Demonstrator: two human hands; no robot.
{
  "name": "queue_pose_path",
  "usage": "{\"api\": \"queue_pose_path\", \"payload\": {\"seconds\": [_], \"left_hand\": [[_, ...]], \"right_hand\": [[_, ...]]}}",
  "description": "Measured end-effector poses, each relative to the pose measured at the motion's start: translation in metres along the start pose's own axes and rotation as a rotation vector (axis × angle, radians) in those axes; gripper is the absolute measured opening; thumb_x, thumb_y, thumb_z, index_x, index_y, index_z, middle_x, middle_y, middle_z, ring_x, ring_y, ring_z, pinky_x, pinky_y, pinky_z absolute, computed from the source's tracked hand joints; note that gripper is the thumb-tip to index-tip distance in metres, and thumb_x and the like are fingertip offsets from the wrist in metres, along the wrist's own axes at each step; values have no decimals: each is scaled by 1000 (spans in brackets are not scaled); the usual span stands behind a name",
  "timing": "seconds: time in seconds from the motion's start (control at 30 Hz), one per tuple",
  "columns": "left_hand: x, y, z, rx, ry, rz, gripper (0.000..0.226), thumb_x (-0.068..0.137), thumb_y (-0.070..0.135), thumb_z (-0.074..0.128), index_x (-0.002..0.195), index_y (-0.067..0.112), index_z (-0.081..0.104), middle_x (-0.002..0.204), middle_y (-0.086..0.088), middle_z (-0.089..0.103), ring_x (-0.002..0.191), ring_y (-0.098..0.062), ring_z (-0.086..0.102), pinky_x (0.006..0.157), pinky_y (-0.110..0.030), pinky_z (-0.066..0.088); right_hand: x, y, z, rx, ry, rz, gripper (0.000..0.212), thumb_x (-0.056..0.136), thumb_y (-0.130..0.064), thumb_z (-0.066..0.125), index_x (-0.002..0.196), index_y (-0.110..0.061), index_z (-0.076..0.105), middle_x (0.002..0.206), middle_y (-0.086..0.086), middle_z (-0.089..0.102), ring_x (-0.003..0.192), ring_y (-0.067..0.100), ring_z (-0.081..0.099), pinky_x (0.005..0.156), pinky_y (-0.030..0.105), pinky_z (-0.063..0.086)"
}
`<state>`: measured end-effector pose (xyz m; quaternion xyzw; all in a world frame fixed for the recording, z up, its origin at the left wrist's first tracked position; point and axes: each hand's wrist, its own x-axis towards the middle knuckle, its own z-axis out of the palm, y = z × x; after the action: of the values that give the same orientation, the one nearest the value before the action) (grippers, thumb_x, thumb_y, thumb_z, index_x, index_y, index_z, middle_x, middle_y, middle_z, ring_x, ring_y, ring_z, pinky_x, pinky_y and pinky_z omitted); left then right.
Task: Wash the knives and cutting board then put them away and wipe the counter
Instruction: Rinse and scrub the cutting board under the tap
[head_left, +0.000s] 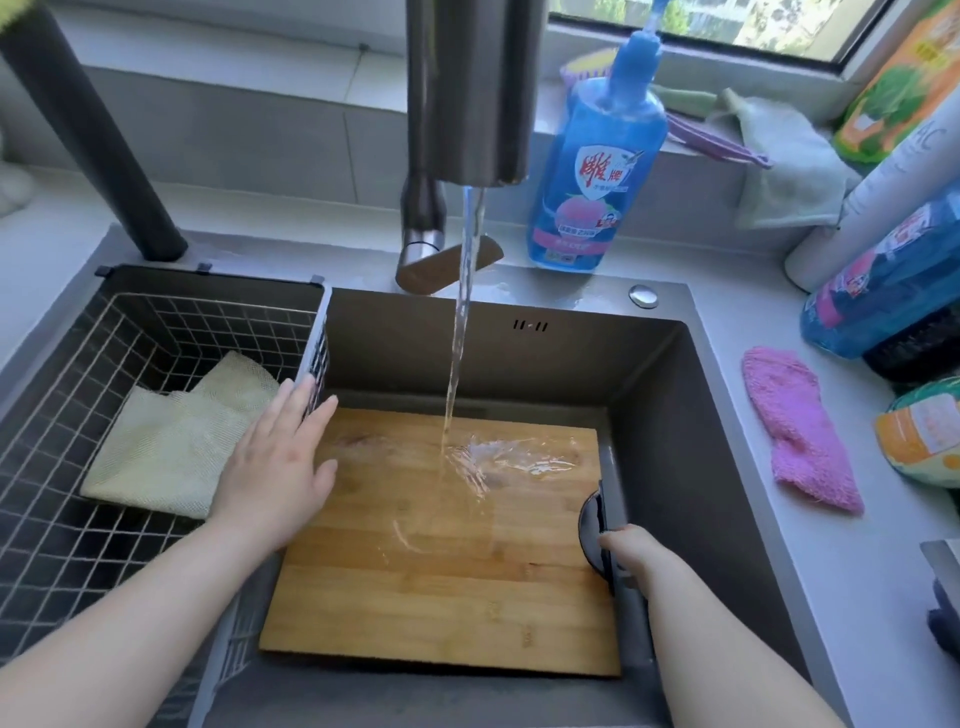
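From your head camera, you stand at a dark grey sink (649, 374) set in a pale grey counter (831, 545), under a window (727, 26) with daylight coming in. The faucet (467, 88) is running, and its stream (460, 338) lands on the far half of the board (441, 571), where water spreads in a sheet. The wooden board lies flat inside the sink, filling most of the basin. On the left, a wire basket (78, 467) sits in the sink with a pale yellow cloth (166, 447) folded inside. A blue soap bottle (597, 171) stands behind the basin, just right of the faucet. A pink cloth (800, 431) lies on the counter to the right, near other bottles and packets. Your left hand (275, 467) is flat with fingers straight and slightly spread, over the board's far left corner and the basket's edge; you cannot tell whether it touches either. Your right hand (623, 551) grips the black handle (592, 530) at the board's right edge, thumb on top, the other fingers hidden underneath.
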<state>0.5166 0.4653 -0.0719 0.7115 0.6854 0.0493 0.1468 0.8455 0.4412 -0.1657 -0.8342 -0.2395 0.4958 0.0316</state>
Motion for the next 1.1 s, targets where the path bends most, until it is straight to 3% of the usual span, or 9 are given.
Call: {"api": "queue_pose_path", "payload": {"seconds": [0.07, 0.17, 0.5, 0.57, 0.63, 0.8, 0.93, 1.0, 1.1], "left_hand": [[3, -1, 2, 9, -6, -5, 59, 93, 22, 47, 146, 17, 22, 156, -1, 7, 144, -16, -3, 115, -33, 9], [5, -2, 5, -2, 8, -9, 58, 91, 20, 49, 145, 16, 25, 156, -1, 12, 144, -17, 0, 115, -34, 11], [5, -2, 4, -18, 3, -21, 57, 92, 22, 48, 144, 19, 26, 155, 2, 13, 144, -15, -3, 115, -34, 11], [4, -2, 2, -29, 0, -26, 57, 92, 23, 47, 144, 20, 25, 156, 2, 11, 144, -15, -4, 115, -34, 11], [4, -1, 0, -38, -3, -34, 56, 93, 23, 45, 145, 21, 23, 156, 4, 10, 144, -14, -5, 114, -33, 11], [2, -2, -1, -59, 24, -19, 52, 96, 22, 39, 145, 22, 22, 156, 3, 9, 144, -15, -4, 115, -32, 8], [-3, -4, -3, -53, 51, 2, 50, 98, 23, 34, 146, 21, 20, 156, 1, 8, 144, -16, -3, 116, -31, 3], [-8, -3, -4, -63, 86, -4, 50, 98, 23, 34, 146, 19, 20, 156, 0, 10, 144, -17, -1, 116, -30, 0], [-24, 10, -5, -157, 90, 6, 51, 98, 25, 33, 146, 19, 17, 156, 1, 9, 144, -14, -1, 115, -29, -1]], "right_hand": [[4, -4, 3, 65, -13, 24, 17, 88, -7, 43, 72, -4, 44, 60, 10, 42, 54, 20, 38, 58, 26, 34], [13, 1, 7, 245, -99, 46, 32, 93, -16, 48, 62, -10, 41, 58, 8, 41, 53, 19, 36, 56, 28, 31], [7, 2, -8, 414, -294, 11, 12, 94, -19, 52, 84, -11, 50, 63, 5, 51, 59, 19, 46, 62, 29, 39], [-3, -3, -15, 388, -364, -48, 4, 93, -13, 50, 90, -12, 52, 73, 6, 54, 64, 19, 47, 62, 29, 40], [-16, -10, -24, 341, -407, -128, 11, 91, -3, 49, 95, -11, 56, 83, 8, 56, 67, 20, 50, 61, 30, 42], [-56, -26, -18, 478, -336, -289, 25, 80, 10, 41, 92, -6, 55, 63, 3, 45, 49, 11, 38, 45, 21, 30], [-90, -30, -3, 592, -266, -348, 49, 51, 5, 39, 97, -3, 55, 69, 8, 36, 52, 14, 29, 52, 23, 21], [-109, -33, -3, 584, -247, -398, 40, 59, 9, 40, 94, -9, 49, 62, 5, 33, 46, 11, 27, 47, 20, 20], [-133, -36, -11, 588, -227, -475, 29, 74, 16, 33, 78, -5, 51, 51, -1, 31, 36, 6, 26, 41, 16, 21]]}}
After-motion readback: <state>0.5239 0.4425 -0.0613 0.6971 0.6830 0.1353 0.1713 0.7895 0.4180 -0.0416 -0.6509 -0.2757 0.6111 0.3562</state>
